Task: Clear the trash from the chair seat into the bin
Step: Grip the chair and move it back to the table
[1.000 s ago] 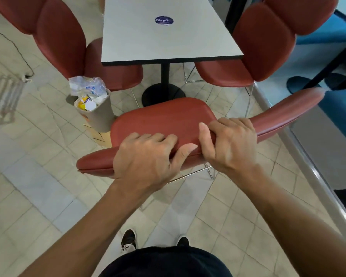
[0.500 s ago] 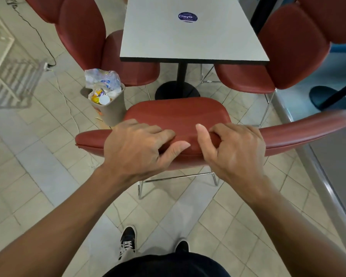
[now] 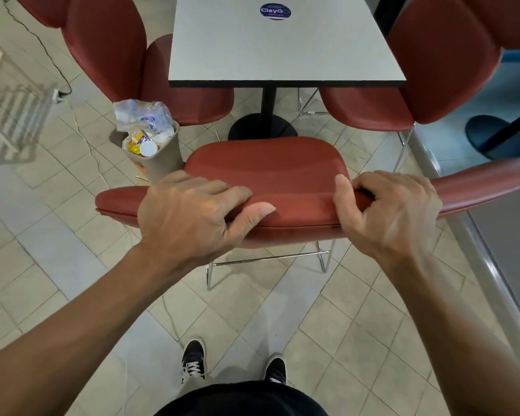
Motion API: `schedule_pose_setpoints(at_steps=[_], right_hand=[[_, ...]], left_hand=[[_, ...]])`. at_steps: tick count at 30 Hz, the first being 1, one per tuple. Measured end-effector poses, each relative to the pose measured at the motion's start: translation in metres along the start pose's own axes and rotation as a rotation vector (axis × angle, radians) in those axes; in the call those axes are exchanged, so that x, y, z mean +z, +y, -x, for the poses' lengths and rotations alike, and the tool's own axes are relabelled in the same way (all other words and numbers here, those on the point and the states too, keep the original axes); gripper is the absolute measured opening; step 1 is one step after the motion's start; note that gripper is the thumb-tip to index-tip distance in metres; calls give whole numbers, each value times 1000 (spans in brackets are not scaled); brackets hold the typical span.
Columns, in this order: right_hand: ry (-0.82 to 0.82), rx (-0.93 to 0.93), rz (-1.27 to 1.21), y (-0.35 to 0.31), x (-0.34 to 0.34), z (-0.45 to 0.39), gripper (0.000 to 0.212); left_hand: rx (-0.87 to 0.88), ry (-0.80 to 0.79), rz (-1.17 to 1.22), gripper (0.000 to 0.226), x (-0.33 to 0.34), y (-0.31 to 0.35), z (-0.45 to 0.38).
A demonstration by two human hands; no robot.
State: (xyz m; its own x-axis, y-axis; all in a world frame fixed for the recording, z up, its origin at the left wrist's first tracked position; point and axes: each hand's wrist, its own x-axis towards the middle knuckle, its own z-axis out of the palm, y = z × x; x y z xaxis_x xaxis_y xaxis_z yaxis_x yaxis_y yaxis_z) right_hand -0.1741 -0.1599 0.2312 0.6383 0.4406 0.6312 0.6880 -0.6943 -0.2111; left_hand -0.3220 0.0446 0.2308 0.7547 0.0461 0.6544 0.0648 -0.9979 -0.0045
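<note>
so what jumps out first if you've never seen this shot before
Two bare hands, left hand and right hand, grip the top edge of a red chair's backrest at centre frame. Its seat shows no trash, while the grey bin on the floor at its left is heaped with wrappers.

Both hands, left hand (image 3: 189, 213) & right hand (image 3: 388, 213), grip chair backrest (image 3: 300, 211).

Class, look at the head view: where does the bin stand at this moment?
The bin stands on the floor at left of centre, touching or nearly touching the front-left corner of the near chair's seat, below the table's near-left corner.
</note>
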Motion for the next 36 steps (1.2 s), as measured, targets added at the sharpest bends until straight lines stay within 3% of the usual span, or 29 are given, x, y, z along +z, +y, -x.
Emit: schedule_pose_setpoints(at_steps=[36], right_hand=[[49,-8,-39,62,36,-62,43]], left_hand=[[-55,92,-89,45,67,8,-70]])
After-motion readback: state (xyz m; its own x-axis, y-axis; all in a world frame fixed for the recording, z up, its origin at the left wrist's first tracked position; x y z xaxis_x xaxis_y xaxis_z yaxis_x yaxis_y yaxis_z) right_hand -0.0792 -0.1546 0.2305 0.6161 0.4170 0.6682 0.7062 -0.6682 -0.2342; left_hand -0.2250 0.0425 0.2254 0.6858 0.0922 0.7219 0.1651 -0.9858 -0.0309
